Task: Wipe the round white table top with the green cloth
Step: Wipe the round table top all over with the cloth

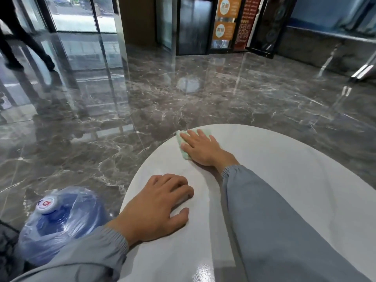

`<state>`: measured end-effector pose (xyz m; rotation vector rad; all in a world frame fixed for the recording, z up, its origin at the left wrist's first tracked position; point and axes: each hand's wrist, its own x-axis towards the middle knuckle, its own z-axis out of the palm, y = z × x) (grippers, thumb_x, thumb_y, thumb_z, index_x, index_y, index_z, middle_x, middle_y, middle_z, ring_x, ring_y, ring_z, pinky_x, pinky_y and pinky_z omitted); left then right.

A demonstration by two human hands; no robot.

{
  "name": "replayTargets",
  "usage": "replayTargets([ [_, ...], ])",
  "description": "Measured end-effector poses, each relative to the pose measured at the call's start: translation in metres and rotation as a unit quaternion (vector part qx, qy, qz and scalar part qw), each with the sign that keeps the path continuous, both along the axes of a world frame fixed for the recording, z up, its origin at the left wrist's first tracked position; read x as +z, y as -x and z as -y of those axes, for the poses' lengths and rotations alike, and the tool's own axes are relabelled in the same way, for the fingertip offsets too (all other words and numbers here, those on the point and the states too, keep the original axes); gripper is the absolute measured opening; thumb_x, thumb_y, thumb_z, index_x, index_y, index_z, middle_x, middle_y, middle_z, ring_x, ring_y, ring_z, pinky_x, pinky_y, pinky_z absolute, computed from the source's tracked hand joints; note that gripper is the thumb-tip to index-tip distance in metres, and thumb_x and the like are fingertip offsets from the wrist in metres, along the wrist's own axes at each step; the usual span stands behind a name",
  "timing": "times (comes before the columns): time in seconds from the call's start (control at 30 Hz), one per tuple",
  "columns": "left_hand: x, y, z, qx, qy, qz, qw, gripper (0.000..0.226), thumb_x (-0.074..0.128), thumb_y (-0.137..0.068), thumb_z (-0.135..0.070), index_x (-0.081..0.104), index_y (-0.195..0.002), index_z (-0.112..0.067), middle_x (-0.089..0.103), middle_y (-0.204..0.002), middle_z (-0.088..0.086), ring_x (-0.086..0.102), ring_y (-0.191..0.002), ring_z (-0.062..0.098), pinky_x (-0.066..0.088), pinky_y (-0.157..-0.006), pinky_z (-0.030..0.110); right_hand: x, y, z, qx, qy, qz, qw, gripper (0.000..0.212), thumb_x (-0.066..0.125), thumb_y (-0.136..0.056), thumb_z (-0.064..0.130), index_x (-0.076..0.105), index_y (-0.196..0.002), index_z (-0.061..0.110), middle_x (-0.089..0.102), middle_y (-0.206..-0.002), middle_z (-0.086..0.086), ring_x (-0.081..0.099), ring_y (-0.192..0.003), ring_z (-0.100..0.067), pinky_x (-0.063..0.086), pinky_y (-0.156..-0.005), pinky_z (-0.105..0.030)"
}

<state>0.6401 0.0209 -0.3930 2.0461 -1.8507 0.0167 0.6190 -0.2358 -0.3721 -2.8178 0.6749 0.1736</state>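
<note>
Pressing green cloth (pixel 184 154) flat under straight-fingered right hand (pixel 200 148) at round white desk (pixel 284 169) far edge, frame centre; resting left hand (pixel 160 206), loosely curled and empty, on desk, lower centre.

A glossy grey marble floor (pixel 183 98) with white veins mirrors daylight from the glass doors (pixel 75 15) at far left. Orange posters (pixel 226 17) hang on dark-framed panels at the back. A plastic-wrapped blue water jug (pixel 61 220) stands on the floor, near left.
</note>
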Motion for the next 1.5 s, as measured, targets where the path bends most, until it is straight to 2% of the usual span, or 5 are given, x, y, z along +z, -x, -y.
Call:
replayTargets([
  [0.33,-0.003,-0.001,0.001,0.014,-0.009,-0.007,1.0,0.038,0.043,-0.099,-0.059,0.047,-0.134,-0.046,0.039,-0.137,-0.028,0.033,-0.136,0.0,0.024,-0.113,0.027,-0.004,0.164,0.116,-0.344,-0.002,-0.024,0.939,0.059,0.017,-0.106,0.053,0.008,-0.164,0.043,-0.004,-0.174,0.012,-0.007,-0.16,-0.025,-0.006,-0.124,-0.058],
  [0.67,-0.008,-0.008,0.007,0.03,-0.038,-0.005,0.999,0.059,0.035,-0.097,-0.067,0.041,-0.149,-0.04,0.035,-0.151,-0.023,0.029,-0.143,0.003,0.024,-0.116,0.028,-0.006,0.005,-0.006,-0.041,-0.005,-0.01,0.999,0.056,0.016,-0.107,0.054,0.007,-0.163,0.046,-0.005,-0.173,0.013,-0.012,-0.159,-0.023,-0.012,-0.124,-0.057],
  [0.83,-0.011,-0.007,0.005,0.03,-0.04,-0.004,0.999,0.06,0.037,-0.097,-0.069,0.044,-0.149,-0.041,0.037,-0.15,-0.025,0.033,-0.141,0.003,0.023,-0.113,0.027,0.0,0.062,0.041,-0.135,-0.027,0.008,0.99,0.059,0.021,-0.107,0.054,0.013,-0.164,0.043,-0.001,-0.174,0.011,-0.006,-0.16,-0.022,-0.004,-0.125,-0.053],
  [1.17,-0.001,-0.004,0.019,0.037,-0.064,0.028,0.997,0.059,0.036,-0.091,-0.07,0.058,-0.133,-0.034,0.05,-0.14,-0.014,0.043,-0.132,0.013,0.034,-0.102,0.037,-0.008,0.279,0.139,-0.42,-0.005,-0.015,0.907,0.059,0.018,-0.105,0.056,0.01,-0.163,0.045,-0.003,-0.174,0.011,-0.007,-0.16,-0.024,-0.005,-0.125,-0.057],
  [1.5,0.0,0.056,0.091,0.015,-0.061,0.044,0.997,0.052,0.029,-0.092,-0.064,0.046,-0.134,-0.037,0.044,-0.135,-0.012,0.039,-0.13,0.017,0.026,-0.101,0.04,-0.011,0.167,0.083,-0.203,-0.014,-0.009,0.979,0.059,0.017,-0.106,0.057,0.008,-0.163,0.047,-0.004,-0.173,0.015,-0.01,-0.16,-0.021,-0.008,-0.125,-0.053],
])
